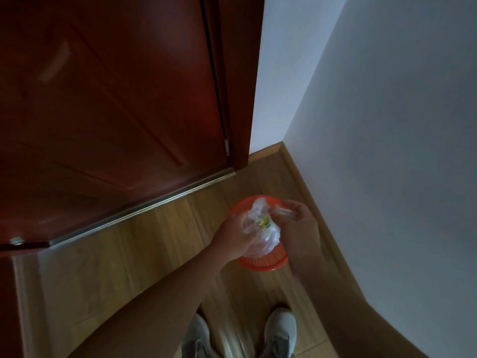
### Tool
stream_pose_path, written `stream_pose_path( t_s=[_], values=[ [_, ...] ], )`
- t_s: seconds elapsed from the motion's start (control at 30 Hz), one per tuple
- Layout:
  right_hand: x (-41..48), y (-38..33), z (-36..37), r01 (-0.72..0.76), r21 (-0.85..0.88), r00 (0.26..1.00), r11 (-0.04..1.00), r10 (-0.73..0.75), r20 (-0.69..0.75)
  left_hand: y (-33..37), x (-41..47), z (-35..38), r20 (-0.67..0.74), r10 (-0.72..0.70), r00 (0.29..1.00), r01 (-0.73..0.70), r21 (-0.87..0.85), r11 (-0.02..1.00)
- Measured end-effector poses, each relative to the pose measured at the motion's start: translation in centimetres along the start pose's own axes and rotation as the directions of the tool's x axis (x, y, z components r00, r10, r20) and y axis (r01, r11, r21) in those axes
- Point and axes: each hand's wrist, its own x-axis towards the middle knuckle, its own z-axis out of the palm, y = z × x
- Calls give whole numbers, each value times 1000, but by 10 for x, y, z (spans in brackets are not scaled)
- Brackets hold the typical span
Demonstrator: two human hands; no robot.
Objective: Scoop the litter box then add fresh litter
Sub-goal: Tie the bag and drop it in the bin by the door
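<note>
— Where's the bag?

— The clear plastic bag (260, 228) is up over the orange bin (260, 263), bunched between both hands. Something yellow-green and dark shows through the film near its middle; too blurred to say what.

— And the bin?

— On the wooden floor (134, 257), close to the corner where the two pale walls (387, 125) meet. Only its far rim and near edge show; the bag and the hands cover the opening.

— Who has hold of what?

— The left hand (232, 235) has its fingers curled closed into the bag's left side, gripping the film. The right hand (298, 223) pinches a twisted strand of the bag's top between thumb and fingertips, the other fingers loosely bent.

— What's round about?

— A dark red door (108, 99) fills the upper left, with a metal threshold strip (144, 206) running along its foot and a hinge (226, 147) at its right edge beside the frame. A wooden skirting board (304, 187) follows the wall down the right, passing just beside the bin.

— Anything nearer?

— Two grey shoes (280, 332) at the bottom edge, toes pointing towards the bin, with bare floor between. Both forearms reach in from below and hide part of that floor.
</note>
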Motion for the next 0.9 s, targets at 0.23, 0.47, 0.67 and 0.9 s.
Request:
stream_pose_path(
  t_s=[0.23, 0.47, 0.67, 0.9],
  values=[
    [10, 19, -4, 0, -317, 986, 948, 53, 161, 0, -1, -8, 29, -9, 1000, 7, 76, 997],
    [-15, -3, -18, 75, -519, 984, 851, 22, 179, 29, -36, -44, 51, 52, 997, -60, 168, 984],
    [-61, -59, -42, 179, -642, 974, 745, -44, 222, 69, -77, -91, 67, 91, 994, -106, 260, 960],
    [-118, -109, -64, 251, -741, 968, 623, -156, 197, 114, -138, -144, 110, 118, 987, -152, 383, 911]
  ],
)
